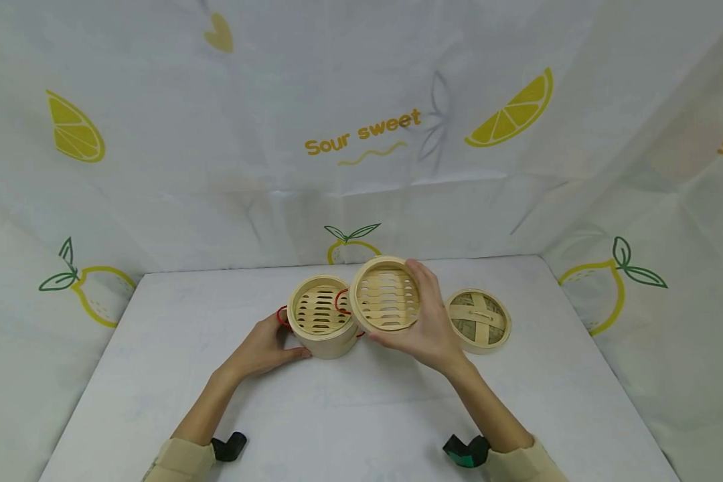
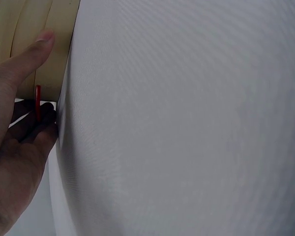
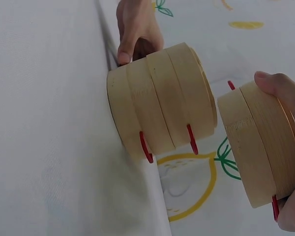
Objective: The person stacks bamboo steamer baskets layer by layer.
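Two bamboo steamer baskets (image 1: 328, 347) stand stacked on the white table, the upper one showing its slatted floor. My left hand (image 1: 266, 348) grips the stack at its left side, thumb (image 2: 39, 46) on the wall and fingers low by a red cord handle (image 2: 38, 101). In the right wrist view the stack (image 3: 160, 98) shows two red handles on its near side. My right hand (image 1: 430, 328) holds a third steamer basket (image 1: 388, 301) by its rim, raised and tilted to the right of the stack. Its slats face the head camera.
A round woven bamboo lid (image 1: 480, 320) lies on the table (image 1: 349, 422) just right of my right hand. Behind the table hangs a white cloth (image 1: 265, 221) with lemon prints. Black straps (image 1: 229, 446) show at the cuffs of both sleeves.
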`<action>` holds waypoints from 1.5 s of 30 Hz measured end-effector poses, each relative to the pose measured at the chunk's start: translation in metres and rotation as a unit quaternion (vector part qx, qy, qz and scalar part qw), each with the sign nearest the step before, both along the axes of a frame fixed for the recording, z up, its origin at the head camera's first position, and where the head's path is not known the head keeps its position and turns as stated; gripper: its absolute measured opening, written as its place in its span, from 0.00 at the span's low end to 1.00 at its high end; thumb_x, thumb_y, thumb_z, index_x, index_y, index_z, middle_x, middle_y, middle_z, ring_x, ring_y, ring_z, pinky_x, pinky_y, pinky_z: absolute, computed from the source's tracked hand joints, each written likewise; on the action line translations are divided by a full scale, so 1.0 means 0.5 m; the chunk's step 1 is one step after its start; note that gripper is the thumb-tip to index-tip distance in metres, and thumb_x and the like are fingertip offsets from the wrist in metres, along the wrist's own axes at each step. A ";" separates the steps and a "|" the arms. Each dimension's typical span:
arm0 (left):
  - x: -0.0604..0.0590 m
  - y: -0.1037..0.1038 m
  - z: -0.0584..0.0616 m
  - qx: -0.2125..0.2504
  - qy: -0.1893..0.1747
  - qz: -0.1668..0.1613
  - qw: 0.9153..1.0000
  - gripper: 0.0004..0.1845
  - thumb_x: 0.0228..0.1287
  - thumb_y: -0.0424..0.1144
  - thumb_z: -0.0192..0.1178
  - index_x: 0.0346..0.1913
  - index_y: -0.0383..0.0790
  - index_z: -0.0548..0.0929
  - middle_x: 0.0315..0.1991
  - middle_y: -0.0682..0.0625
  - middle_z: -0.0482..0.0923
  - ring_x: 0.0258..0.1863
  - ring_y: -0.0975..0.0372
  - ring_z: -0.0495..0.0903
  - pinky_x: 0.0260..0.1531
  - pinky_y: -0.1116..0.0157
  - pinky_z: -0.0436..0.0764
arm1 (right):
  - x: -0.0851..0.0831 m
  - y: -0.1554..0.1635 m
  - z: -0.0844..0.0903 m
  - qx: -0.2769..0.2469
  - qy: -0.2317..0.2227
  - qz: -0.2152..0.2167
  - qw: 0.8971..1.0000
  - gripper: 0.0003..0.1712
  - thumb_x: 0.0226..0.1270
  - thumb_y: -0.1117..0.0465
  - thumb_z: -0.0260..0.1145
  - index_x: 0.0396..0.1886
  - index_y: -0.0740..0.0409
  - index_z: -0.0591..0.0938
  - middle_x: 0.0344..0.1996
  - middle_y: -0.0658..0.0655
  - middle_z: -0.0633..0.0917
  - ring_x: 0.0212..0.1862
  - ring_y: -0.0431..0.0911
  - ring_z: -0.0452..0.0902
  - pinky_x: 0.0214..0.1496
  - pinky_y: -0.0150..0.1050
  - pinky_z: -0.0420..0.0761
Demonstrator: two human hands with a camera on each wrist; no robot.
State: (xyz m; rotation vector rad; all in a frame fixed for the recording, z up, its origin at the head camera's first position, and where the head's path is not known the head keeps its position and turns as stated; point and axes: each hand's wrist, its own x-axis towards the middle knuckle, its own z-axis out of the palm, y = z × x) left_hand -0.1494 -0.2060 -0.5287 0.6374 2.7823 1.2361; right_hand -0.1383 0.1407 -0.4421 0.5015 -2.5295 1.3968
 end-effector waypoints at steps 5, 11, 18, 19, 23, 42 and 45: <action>-0.001 -0.001 -0.002 0.004 -0.001 -0.001 1.000 0.43 0.51 0.45 0.88 0.71 0.43 0.79 0.59 0.53 0.87 0.55 0.62 0.84 0.62 0.55 0.84 | 0.002 -0.011 0.000 0.000 0.006 0.000 1.000 0.80 0.37 0.48 0.95 0.88 0.52 0.57 0.85 0.58 0.61 0.86 0.58 0.58 0.85 0.67 0.63; 0.000 0.000 -0.001 0.004 0.010 -0.003 1.000 0.43 0.52 0.44 0.88 0.71 0.43 0.79 0.59 0.52 0.87 0.55 0.63 0.84 0.62 0.56 0.85 | 0.001 -0.025 -0.004 -0.011 0.014 0.008 1.000 0.80 0.37 0.49 0.95 0.87 0.53 0.57 0.84 0.60 0.61 0.85 0.58 0.58 0.85 0.67 0.63; 0.001 0.000 0.003 0.003 0.020 -0.007 1.000 0.44 0.52 0.44 0.87 0.72 0.43 0.78 0.60 0.52 0.87 0.55 0.63 0.84 0.61 0.56 0.85 | -0.001 -0.037 -0.007 -0.026 0.015 0.016 0.999 0.81 0.36 0.51 0.96 0.88 0.54 0.57 0.85 0.61 0.60 0.86 0.59 0.58 0.86 0.68 0.61; 0.001 0.000 0.003 0.005 0.021 -0.009 1.000 0.44 0.52 0.44 0.87 0.72 0.43 0.78 0.60 0.52 0.87 0.55 0.63 0.84 0.61 0.56 0.85 | -0.001 -0.038 -0.008 -0.026 0.014 0.016 0.999 0.81 0.36 0.51 0.96 0.88 0.54 0.57 0.85 0.61 0.60 0.86 0.59 0.58 0.86 0.67 0.61; 0.002 0.000 0.003 0.007 0.018 -0.009 1.000 0.44 0.52 0.44 0.87 0.72 0.43 0.78 0.60 0.52 0.87 0.55 0.63 0.84 0.61 0.56 0.85 | -0.002 -0.045 -0.009 -0.028 0.013 0.018 0.999 0.80 0.36 0.51 0.95 0.87 0.55 0.57 0.85 0.59 0.60 0.86 0.58 0.57 0.86 0.66 0.61; 0.002 -0.002 0.000 0.005 0.004 -0.005 1.000 0.45 0.53 0.46 0.87 0.73 0.44 0.77 0.61 0.52 0.86 0.56 0.62 0.84 0.63 0.54 0.85 | -0.009 -0.082 -0.004 -0.034 0.018 0.034 0.999 0.79 0.37 0.50 0.95 0.87 0.55 0.58 0.85 0.63 0.60 0.87 0.59 0.56 0.86 0.69 0.61; 0.002 -0.001 -0.001 0.003 0.010 -0.005 1.000 0.45 0.53 0.46 0.87 0.73 0.43 0.77 0.62 0.51 0.86 0.56 0.62 0.84 0.62 0.55 0.85 | -0.009 -0.087 -0.004 -0.034 0.020 0.038 0.999 0.79 0.37 0.50 0.94 0.87 0.55 0.58 0.85 0.62 0.60 0.86 0.60 0.57 0.85 0.70 0.62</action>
